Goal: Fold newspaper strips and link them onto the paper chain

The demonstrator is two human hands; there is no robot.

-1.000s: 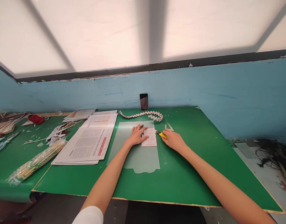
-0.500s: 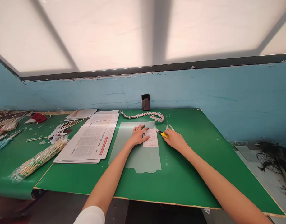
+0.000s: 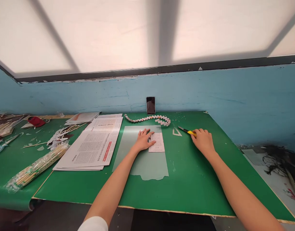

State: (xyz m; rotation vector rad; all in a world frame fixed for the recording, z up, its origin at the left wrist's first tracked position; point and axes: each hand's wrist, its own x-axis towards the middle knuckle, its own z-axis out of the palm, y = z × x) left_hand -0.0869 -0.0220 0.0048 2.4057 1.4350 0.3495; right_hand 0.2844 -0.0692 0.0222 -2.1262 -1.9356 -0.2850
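Observation:
My left hand [image 3: 144, 140] lies with fingers spread on a small printed piece of paper [image 3: 158, 143], pressing its left side down. Under that paper is a translucent sheet [image 3: 147, 165] with a ragged near edge. Over the green table to the right, my right hand [image 3: 203, 140] is closed around a yellow and black utility knife [image 3: 191, 132], its blade end pointing left. Between the knife and the paper lies a clear set square [image 3: 176, 132]. Behind the sheet curls a zigzag chain of folded paper [image 3: 147, 119].
Stacked newspapers [image 3: 92, 144] lie to the left, beside bagged bamboo sticks [image 3: 39, 165]. Farther left are paper scraps, scissors [image 3: 5, 144] and a red item [image 3: 36, 121]. A phone [image 3: 150, 105] leans on the blue wall. The table's right edge drops to a cluttered floor.
My right hand has moved right, carrying the utility knife away from the paper's edge and uncovering the set square. My left hand has stayed on the paper.

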